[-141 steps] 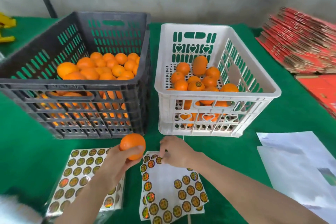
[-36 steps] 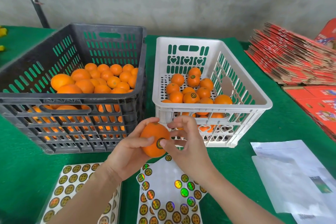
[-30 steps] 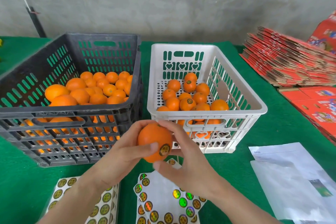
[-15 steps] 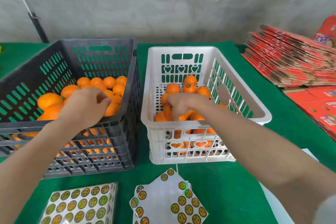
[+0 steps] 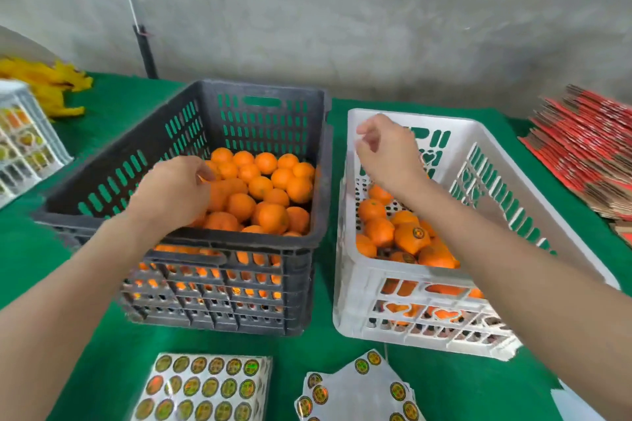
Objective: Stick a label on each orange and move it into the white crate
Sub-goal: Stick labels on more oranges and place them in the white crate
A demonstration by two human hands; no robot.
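Note:
My left hand (image 5: 174,190) is down inside the dark grey crate (image 5: 239,241), fingers curled over one orange (image 5: 224,191) on top of the heap of unlabelled oranges (image 5: 273,181). My right hand (image 5: 388,150) hovers above the back of the white crate (image 5: 427,314), fingers loosely apart and holding nothing. Several oranges lie in the white crate; one labelled orange (image 5: 412,236) shows its round sticker. Two label sheets lie on the green cloth in front: a full sheet (image 5: 205,386) and a partly used sheet (image 5: 359,393).
A stack of flattened red cartons (image 5: 588,154) lies at the right. Another white crate (image 5: 24,143) and yellow items (image 5: 48,82) are at the far left. White paper (image 5: 578,407) lies at the bottom right. A grey wall with a dark pole (image 5: 145,51) stands behind the table.
My right hand has let the labelled orange go in the white crate and risen empty. My left hand has reached deeper into the dark crate and curled onto an orange.

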